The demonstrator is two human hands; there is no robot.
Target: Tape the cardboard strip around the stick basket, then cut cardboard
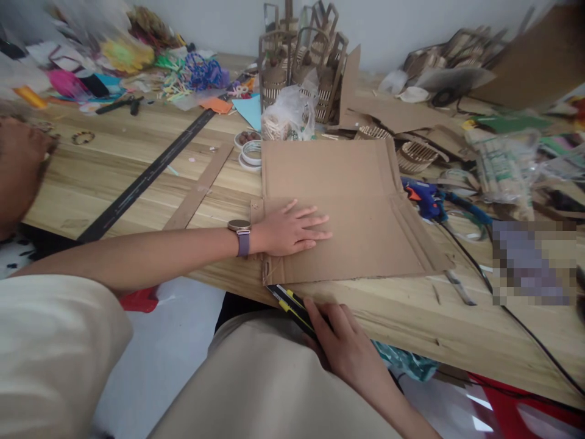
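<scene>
A large sheet of brown cardboard (338,174) lies on the wooden table, creased across its middle. My left hand (292,231) is spread flat on it near its left side, fingers pointing right. In my right hand (340,335), at the table's front edge, is a black and yellow utility knife (295,311). Its blade end points up and left, at the near left corner of the cardboard; whether it touches cannot be made out. A narrow cardboard strip (198,189) and a long black ruler (148,174) lie to the left.
Tape rolls (250,152) sit behind the cardboard, before several small woven baskets (299,73). A blue glue gun (425,198) with a black cable lies at the right. Craft materials (192,76) crowd the back left. Another person's hand (22,158) rests at the left edge.
</scene>
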